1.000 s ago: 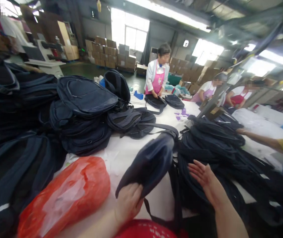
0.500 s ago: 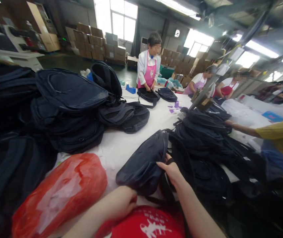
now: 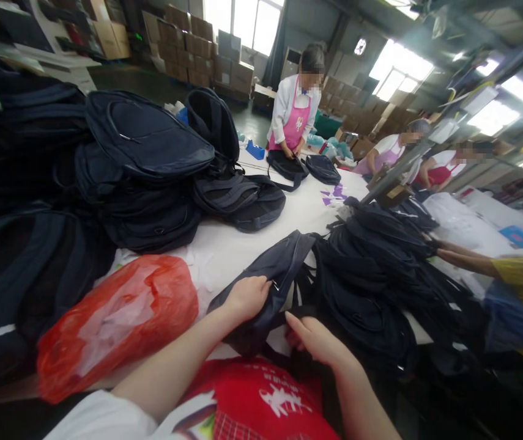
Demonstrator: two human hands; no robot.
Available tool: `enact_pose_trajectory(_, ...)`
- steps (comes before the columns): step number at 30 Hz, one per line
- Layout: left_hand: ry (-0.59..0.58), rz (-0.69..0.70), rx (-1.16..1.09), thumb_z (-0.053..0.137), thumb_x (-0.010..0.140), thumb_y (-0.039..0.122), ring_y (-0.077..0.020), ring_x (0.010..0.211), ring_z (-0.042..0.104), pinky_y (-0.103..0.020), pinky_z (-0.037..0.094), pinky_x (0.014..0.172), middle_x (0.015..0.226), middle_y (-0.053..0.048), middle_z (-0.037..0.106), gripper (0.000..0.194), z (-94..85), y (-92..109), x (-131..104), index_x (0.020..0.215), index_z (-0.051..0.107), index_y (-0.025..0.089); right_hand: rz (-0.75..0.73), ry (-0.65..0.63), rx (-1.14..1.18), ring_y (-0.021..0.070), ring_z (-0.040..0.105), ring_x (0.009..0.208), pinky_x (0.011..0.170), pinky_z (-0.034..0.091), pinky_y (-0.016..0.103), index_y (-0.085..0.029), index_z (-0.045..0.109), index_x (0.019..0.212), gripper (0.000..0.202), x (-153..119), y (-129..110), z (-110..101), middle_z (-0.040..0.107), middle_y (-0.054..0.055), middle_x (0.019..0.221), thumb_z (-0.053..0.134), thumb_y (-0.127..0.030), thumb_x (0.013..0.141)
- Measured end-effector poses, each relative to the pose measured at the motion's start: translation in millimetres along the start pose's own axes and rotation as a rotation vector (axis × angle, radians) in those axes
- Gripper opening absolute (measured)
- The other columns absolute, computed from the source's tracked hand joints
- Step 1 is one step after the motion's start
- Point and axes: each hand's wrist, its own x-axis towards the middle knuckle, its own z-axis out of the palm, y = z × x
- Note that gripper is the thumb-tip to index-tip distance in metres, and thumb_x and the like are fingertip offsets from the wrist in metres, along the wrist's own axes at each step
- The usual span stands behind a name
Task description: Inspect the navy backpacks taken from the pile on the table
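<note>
A dark navy backpack (image 3: 261, 263) lies tilted on the white table in front of me. My left hand (image 3: 248, 297) is closed on its upper side, with a small shiny bit, perhaps a zipper pull, beside the fingertips. Lower and to the right, my right hand (image 3: 314, 338) has its fingers curled round a black strap (image 3: 304, 313) of this backpack; the fingertips are partly hidden.
Navy backpacks (image 3: 151, 134) are piled at the left, and another heap (image 3: 371, 263) stands close on the right. A red plastic bag (image 3: 123, 318) lies front left. Across the white table (image 3: 224, 244), a co-worker in a pink apron (image 3: 295, 125) handles a bag. A yellow-sleeved person (image 3: 522, 275) reaches in from the right.
My left hand has risen from the table onto the backpack and grips it. My right hand has left the backpack's edge and moved down to the strap. The view has shifted.
</note>
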Motion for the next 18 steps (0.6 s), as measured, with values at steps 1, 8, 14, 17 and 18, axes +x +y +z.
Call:
enact_pose_trajectory(1, 0.020, 0.022, -0.011, 0.034, 0.099, 0.036, -0.0278, 0.088, 0.066, -0.037, 0.046, 0.083, 0.089, -0.013, 0.069, 0.037, 0.3, -3.4, 0.4, 0.083, 0.062, 0.018, 0.021, -0.112, -0.072, 0.0188, 0.067, 0.067, 0.056, 0.049, 0.026, -0.014, 0.070, 0.087, 0.050, -11.3, -4.0, -7.3, 0.072, 0.008, 0.077, 0.046, -0.057, 0.091)
enact_pose_trajectory(8, 0.057, 0.132, -0.116, 0.032, 0.098, 0.036, -0.0211, 0.073, 0.062, -0.031, 0.042, 0.070, 0.078, -0.008, 0.068, 0.040, 12.7, 1.5, -6.1, 0.073, 0.058, 0.019, -0.347, 0.520, -0.458, 0.0189, 0.063, 0.077, 0.076, 0.049, 0.031, -0.019, 0.066, 0.110, 0.030, -8.6, -51.5, -16.9, 0.070, 0.005, 0.086, 0.058, -0.033, 0.085)
enact_pose_trajectory(14, 0.052, 0.124, -0.172, 0.027, 0.097, 0.032, -0.0213, 0.074, 0.063, -0.030, 0.043, 0.068, 0.080, -0.009, 0.070, 0.040, 29.9, -2.2, -12.2, 0.071, 0.055, 0.020, -0.145, 0.434, -0.950, 0.0281, 0.067, 0.084, 0.074, 0.050, 0.036, -0.015, 0.067, 0.086, 0.017, 38.3, -75.3, 3.1, 0.070, 0.013, 0.088, 0.053, -0.022, 0.078)
enact_pose_trajectory(17, 0.051, 0.154, -0.235, 0.025, 0.098, 0.035, -0.0220, 0.076, 0.064, -0.031, 0.045, 0.071, 0.081, -0.009, 0.070, 0.042, 27.9, -12.5, -9.4, 0.071, 0.055, 0.021, -0.180, 0.369, -1.027, 0.0278, 0.068, 0.081, 0.069, 0.048, 0.033, -0.014, 0.067, 0.085, 0.017, 39.0, -86.3, 2.8, 0.071, 0.014, 0.088, 0.054, -0.022, 0.078)
enact_pose_trajectory(18, 0.055, 0.159, -0.257, 0.025, 0.098, 0.036, -0.0220, 0.077, 0.065, -0.031, 0.045, 0.072, 0.082, -0.009, 0.071, 0.042, 26.0, -15.3, -8.9, 0.072, 0.055, 0.022, -0.212, 0.357, -1.028, 0.0266, 0.068, 0.080, 0.068, 0.047, 0.032, -0.015, 0.067, 0.084, 0.016, 38.1, -88.0, 1.6, 0.071, 0.013, 0.087, 0.054, -0.022, 0.079)
